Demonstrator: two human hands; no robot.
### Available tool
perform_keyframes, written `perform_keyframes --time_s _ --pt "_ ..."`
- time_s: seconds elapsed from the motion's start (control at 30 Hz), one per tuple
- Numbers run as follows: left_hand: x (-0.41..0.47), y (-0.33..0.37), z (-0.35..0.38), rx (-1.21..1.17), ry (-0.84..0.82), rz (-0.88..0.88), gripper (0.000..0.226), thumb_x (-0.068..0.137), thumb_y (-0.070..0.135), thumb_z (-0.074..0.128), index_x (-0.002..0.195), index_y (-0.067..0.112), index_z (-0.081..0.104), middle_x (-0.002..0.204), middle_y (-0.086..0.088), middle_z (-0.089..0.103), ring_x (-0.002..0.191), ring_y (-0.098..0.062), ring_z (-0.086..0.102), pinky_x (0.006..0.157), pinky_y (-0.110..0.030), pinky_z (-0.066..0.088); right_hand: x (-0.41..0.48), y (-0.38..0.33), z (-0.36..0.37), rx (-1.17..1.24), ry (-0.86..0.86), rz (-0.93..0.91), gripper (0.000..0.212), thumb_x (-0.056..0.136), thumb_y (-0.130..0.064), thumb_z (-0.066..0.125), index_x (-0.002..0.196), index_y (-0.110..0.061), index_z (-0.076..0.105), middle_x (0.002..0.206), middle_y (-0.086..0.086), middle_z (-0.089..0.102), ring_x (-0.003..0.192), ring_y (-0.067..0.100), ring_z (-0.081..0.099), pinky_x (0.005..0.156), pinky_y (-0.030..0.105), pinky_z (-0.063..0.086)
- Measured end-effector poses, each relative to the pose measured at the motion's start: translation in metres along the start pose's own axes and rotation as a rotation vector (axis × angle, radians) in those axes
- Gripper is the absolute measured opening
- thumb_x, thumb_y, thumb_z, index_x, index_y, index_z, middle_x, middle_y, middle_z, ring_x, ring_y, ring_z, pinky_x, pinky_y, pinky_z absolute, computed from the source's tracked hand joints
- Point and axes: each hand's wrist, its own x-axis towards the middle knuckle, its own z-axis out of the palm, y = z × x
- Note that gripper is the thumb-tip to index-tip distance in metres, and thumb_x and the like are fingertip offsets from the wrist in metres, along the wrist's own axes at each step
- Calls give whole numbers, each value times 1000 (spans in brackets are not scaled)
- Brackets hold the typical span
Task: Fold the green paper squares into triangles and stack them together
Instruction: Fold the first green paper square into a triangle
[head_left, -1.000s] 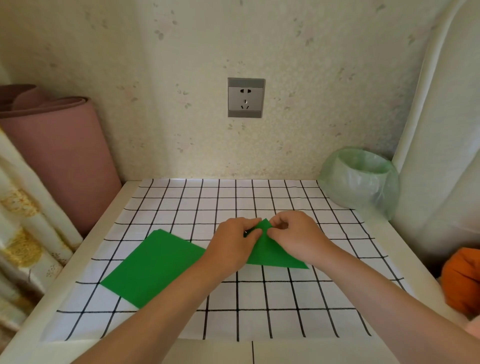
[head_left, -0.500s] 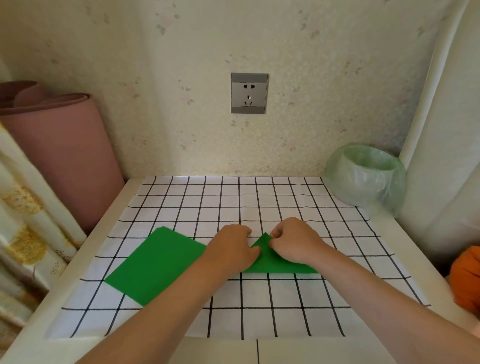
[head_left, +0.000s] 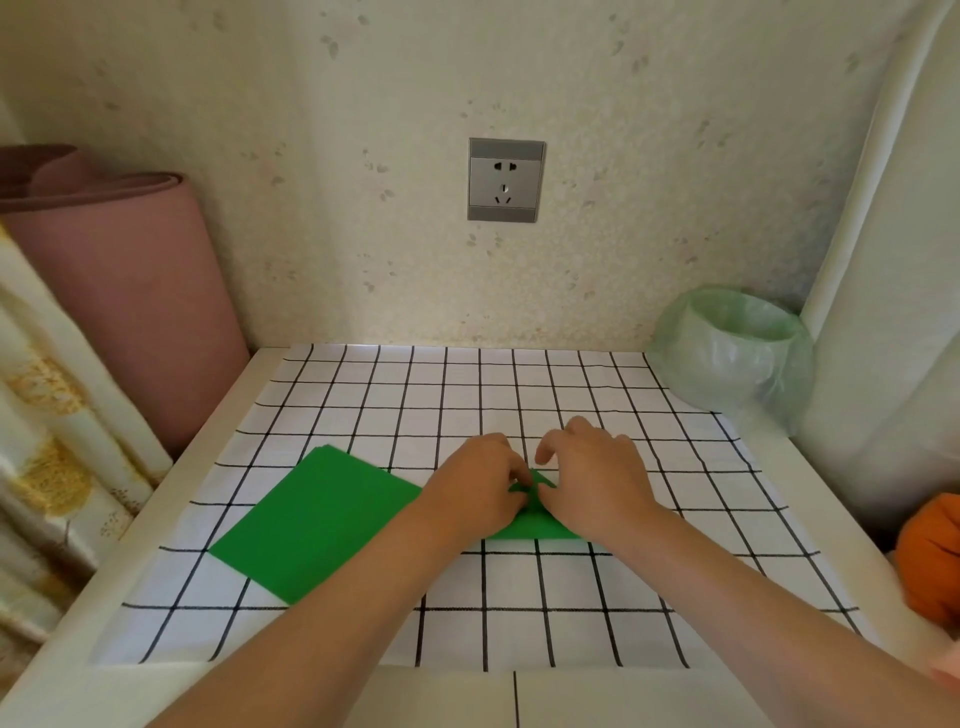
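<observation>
Folded paper (head_left: 530, 529) mostly hidden

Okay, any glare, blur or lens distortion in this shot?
Head view: wide-angle lens bows the frame's sides; glare whitens the grid mat along its far edge; left hand, right hand and folded green paper look sharp; orange object at the right edge is soft.

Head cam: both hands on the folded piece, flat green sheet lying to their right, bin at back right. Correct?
One thing is wrong: the flat green sheet lies to the left of the hands, not their right, as the head view shows. The rest holds: the left hand and right hand are on the folded piece, and the bin is at back right.
</observation>
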Motion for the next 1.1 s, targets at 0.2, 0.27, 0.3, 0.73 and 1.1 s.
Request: perform_keyframes --time_s 0.2,0.27,0.3,0.73,1.1 --pt "-2 1 1 30 5 48 23 89 23 64 110 27 74 104 2 56 99 -13 52 83 -27 47 -6 8 -2 -16 -69 -119 24 94 -39 53 109 -40 71 96 -9 62 93 15 59 78 31 33" --pt "-4 3 1 46 17 71 22 90 22 63 108 26 74 105 2 56 103 -13 50 87 -31 48 -6 10 -1 7 -66 -118 22 94 -42 54 107 -41 72 95 -9 63 92 15 59 77 31 33" --pt "-6 5 1 57 20 85 22 90 20 62 106 26 75 105 2 56 104 -13 49 87 -32 48 -6 11 0 19 -64 -116 21 94 -42 55 106 -41 72 94 -10 63 91 14 59 77 30 33" --pt "-51 9 28 232 80 303 25 91 9 51 96 14 75 97 -2 59 93 -19 51 65 -27 36 -15 8 10 -34 -7 -96 25 97 -37 49 110 -34 71 103 -6 62 91 19 60 81 34 34" --pt "-83 13 42 183 215 322 23 85 18 43 80 11 65 84 -3 58 80 -21 53 57 -31 47 -33 3 9 -80 9 -121 34 98 -38 48 129 -30 59 121 -2 57 110 22 51 91 37 34"
